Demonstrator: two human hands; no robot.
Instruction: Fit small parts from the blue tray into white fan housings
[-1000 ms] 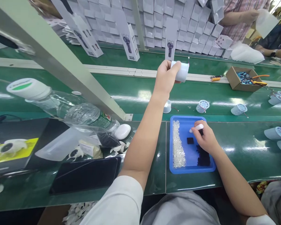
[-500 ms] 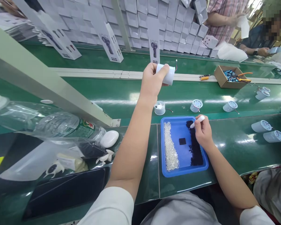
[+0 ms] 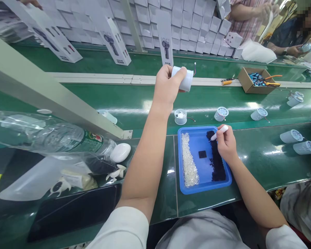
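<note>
My left hand is closed around a white cylindrical housing, held tilted above the green belt. A short thin wire with a small connector sticks up from the housing's far end. In my right hand is a white pen-like stick, pinched between the fingers. Its tip is at or just above the small black parts along the right side of a blue tray. Clear whitish pieces line the tray's left side, and a black square lies in the middle.
More white housings stand on the belt, one just behind the tray. A cardboard box with tools is at the back right. A pillar, a plastic bottle and a white mouse are at left. Co-workers are at far right.
The housings on the near belt have shifted slightly right, and the upright printed boxes at the back have shifted left. Both hands keep their grips, with the stick's tip still at the black parts.
</note>
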